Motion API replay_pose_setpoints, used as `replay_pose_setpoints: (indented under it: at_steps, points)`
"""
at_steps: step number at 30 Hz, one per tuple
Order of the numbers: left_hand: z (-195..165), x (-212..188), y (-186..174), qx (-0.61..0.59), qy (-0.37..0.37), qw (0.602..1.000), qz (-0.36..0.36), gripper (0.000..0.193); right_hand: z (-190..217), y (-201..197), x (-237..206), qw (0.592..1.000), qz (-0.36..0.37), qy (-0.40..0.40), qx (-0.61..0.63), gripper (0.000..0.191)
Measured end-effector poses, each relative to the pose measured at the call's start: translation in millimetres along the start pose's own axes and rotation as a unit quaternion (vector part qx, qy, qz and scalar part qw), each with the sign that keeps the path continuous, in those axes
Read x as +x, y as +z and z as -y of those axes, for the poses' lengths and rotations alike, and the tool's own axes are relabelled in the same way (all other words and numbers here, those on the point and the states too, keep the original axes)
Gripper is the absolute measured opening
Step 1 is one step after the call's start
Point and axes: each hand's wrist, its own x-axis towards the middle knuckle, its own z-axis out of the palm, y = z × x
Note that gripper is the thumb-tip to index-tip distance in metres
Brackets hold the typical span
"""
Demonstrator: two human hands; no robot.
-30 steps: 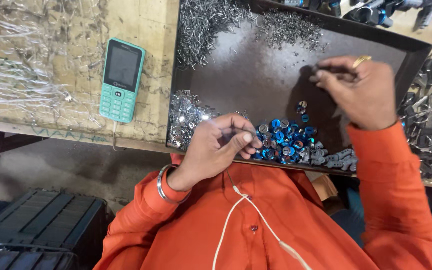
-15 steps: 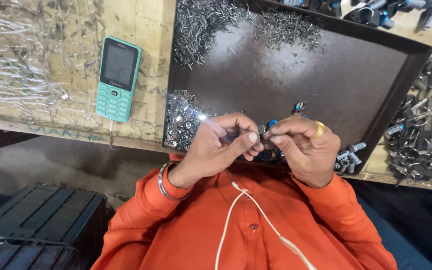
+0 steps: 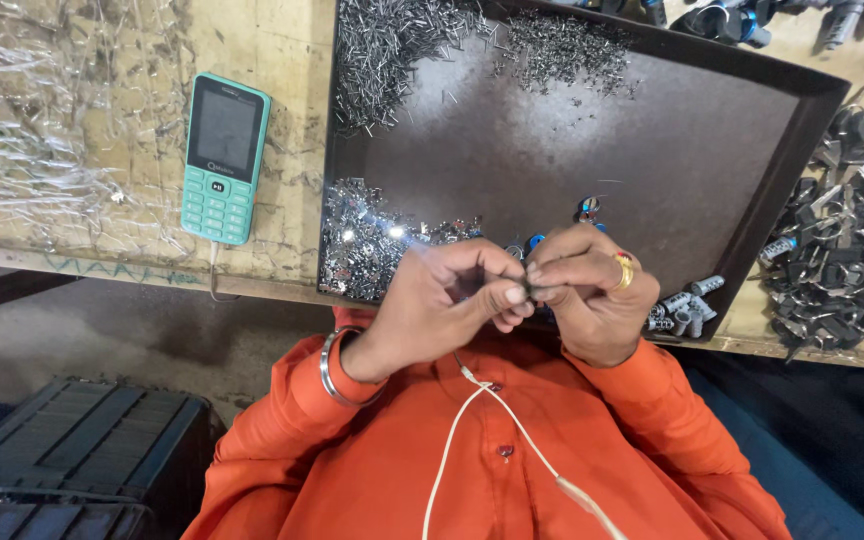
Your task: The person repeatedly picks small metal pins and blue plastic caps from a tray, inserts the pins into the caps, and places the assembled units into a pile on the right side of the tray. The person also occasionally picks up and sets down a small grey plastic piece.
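A tiny dark part [image 3: 524, 293], mostly hidden, sits pinched between left hand [image 3: 449, 305] and right hand [image 3: 584, 292] at lower centre, over the dark metal tray's [image 3: 652, 170] near edge. Shiny clips [image 3: 362, 240] lie left; a teal keypad phone [image 3: 224, 157] sits upper left.

small part pinched btw fingers [image 3: 515, 296]: hidden | blue caps [image 3: 535, 242]: mostly behind hands | tray [image 3: 812, 150]: top cut off

The tray [image 3: 802, 150] lies on the bench. In the tray, pins [image 3: 382, 50] heap at its far left corner, metal clips [image 3: 362, 245] at its near left corner. The phone [image 3: 222, 155] lies left of the tray, loose fittings [image 3: 852, 250] right of it. Both hands [image 3: 512, 300] meet over the tray's near edge.
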Motion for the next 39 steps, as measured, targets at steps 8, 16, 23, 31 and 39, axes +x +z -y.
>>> replay_pose_setpoints:
  at_steps: [8, 16, 23, 31, 39]
  points:
    - [1, -18, -7, 0.074, 0.028, 0.996, -0.047, 0.008, 48, 34, 25, 0.969, 0.035, -0.121, -0.211, 0.022]
    - [-1, -26, -23, 0.019, 0.068, 0.996, -0.062, 0.006, -12, 47, 156, 0.857, 0.148, -0.209, -0.448, 0.021]
    - [-14, -31, -33, -0.032, 0.076, 0.993, -0.088, 0.005, -18, 51, 161, 0.915, 0.104, -0.179, -0.346, 0.003]
    - [-13, -28, -38, -0.05, 0.085, 0.993, -0.06, 0.004, 74, 49, 124, 0.925, 0.265, -0.087, -0.258, 0.018]
    - [-12, -26, -33, 0.007, 0.08, 0.995, -0.057, 0.006, 53, 27, 56, 0.998, 0.022, 0.0, 0.066, 0.006]
